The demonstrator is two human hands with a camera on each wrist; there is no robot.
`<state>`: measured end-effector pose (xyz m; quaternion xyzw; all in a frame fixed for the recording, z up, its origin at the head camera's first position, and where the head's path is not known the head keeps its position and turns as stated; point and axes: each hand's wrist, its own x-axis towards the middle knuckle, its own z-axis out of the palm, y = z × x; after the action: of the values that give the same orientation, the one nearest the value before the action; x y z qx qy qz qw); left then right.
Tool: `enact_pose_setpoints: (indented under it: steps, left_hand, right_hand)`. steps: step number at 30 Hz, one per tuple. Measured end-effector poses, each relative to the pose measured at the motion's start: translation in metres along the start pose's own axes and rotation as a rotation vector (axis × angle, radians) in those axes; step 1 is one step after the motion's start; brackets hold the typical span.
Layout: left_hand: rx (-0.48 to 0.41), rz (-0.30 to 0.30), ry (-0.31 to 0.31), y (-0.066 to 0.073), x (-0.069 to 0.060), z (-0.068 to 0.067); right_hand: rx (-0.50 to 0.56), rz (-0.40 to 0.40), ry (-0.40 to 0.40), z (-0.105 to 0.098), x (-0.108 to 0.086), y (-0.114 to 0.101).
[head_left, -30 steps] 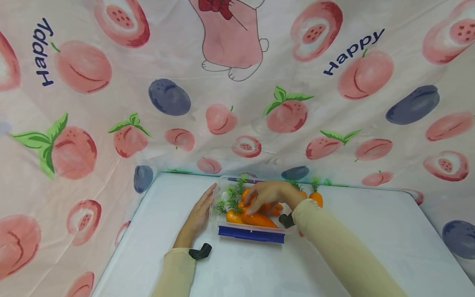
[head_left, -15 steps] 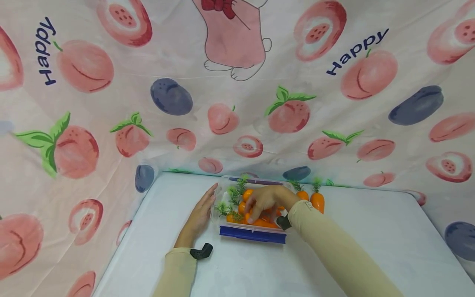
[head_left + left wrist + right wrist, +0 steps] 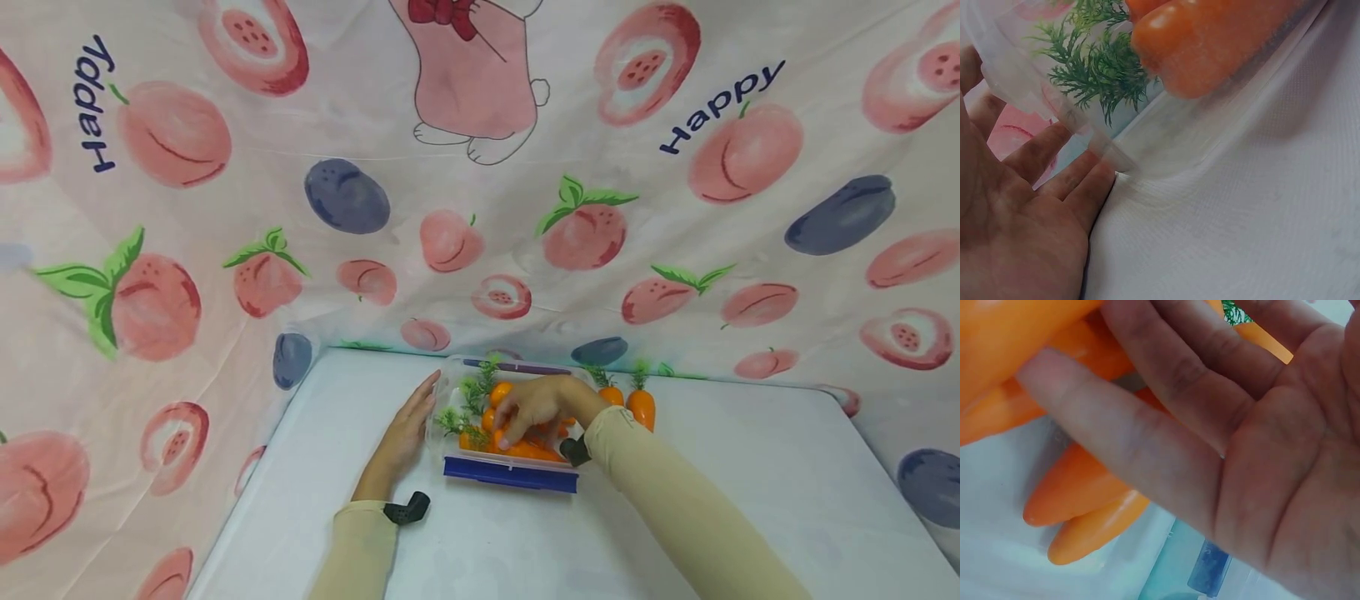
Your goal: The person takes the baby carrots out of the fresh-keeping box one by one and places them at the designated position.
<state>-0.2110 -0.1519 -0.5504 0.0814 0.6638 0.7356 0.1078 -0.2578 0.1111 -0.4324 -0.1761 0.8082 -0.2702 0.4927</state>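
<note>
A clear plastic box (image 3: 437,433) with blue clip flaps holds several orange carrots with green leafy tops. My left hand (image 3: 401,433) rests against the box's left end, its fingers straight; in the left wrist view the fingertips touch the clear wall (image 3: 1107,150). My right hand (image 3: 534,406) reaches down into the box from the right and holds a carrot (image 3: 525,451) lying along the front wall. In the right wrist view, the fingertips of that hand (image 3: 1210,425) are against a carrot (image 3: 1016,337), with two more carrot tips (image 3: 1072,487) below. The hand hides part of the box's contents.
Outside the box, to its right, two carrots (image 3: 641,408) lie near the back of the white table (image 3: 720,467). A blue flap (image 3: 510,474) hangs out at the box's front. Fruit-printed cloth (image 3: 480,183) rises behind and at the left.
My right hand has lowered the carrot along the front wall inside the box. My left hand stays against the box's left end. Over the last half second, almost nothing moves.
</note>
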Motion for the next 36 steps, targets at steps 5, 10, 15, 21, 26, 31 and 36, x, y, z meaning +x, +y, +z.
enact_pose_setpoints:
  steps: [5,10,15,21,26,31,36]
  left_hand:
    - [-0.017,0.001,-0.001,0.000,0.000,0.000]
    - [-0.009,0.001,-0.004,0.000,0.001,0.000]
    - [0.011,0.002,0.000,-0.001,0.002,-0.001]
    - [0.022,-0.006,0.003,0.000,0.001,-0.001]
    - [0.029,-0.008,0.002,-0.001,0.001,-0.001]
    - [0.042,-0.003,0.003,-0.002,0.002,-0.002]
    - [0.040,-0.005,0.010,-0.001,0.001,-0.001]
  right_hand:
    - [0.011,-0.012,0.024,-0.002,-0.004,-0.001]
    - [0.068,-0.002,0.047,-0.006,-0.010,0.001]
    - [0.132,-0.010,0.058,-0.007,-0.014,0.004]
    - [0.165,-0.036,0.091,-0.008,-0.020,0.004]
    - [0.180,-0.055,0.105,-0.010,-0.026,0.003]
    - [0.218,-0.058,0.100,-0.012,-0.029,0.006]
    - [0.278,-0.062,0.117,-0.013,-0.035,0.010]
